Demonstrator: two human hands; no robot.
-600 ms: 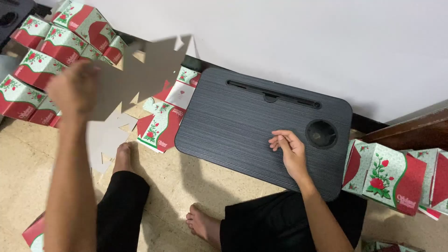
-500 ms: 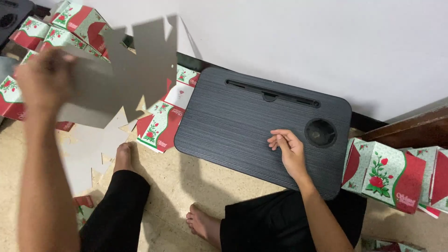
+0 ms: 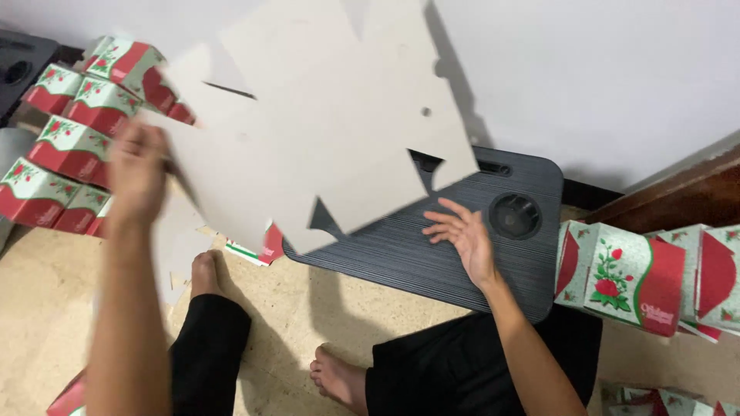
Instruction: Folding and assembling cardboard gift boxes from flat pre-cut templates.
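Note:
My left hand [image 3: 137,171] grips the left edge of a flat, die-cut grey cardboard box blank [image 3: 324,123] and holds it up in the air, over the left part of the black lap tray [image 3: 432,246]. The blank hides much of the tray's left side. My right hand [image 3: 462,235] hovers palm-up with fingers spread over the tray, just below the blank's lower right edge and not touching it. My bare feet [image 3: 339,381] and black trousers show below.
Folded red, green and white rose-printed boxes are stacked at the upper left [image 3: 69,123] and at the right [image 3: 624,277]. More flat blanks lie on the beige floor [image 3: 177,246] under my left arm. The tray has a round cup recess [image 3: 514,216]. A white wall stands behind.
My left hand has lifted the cardboard blank from the floor pile and swung it rightward over the tray. My right hand has turned open, off the tray surface.

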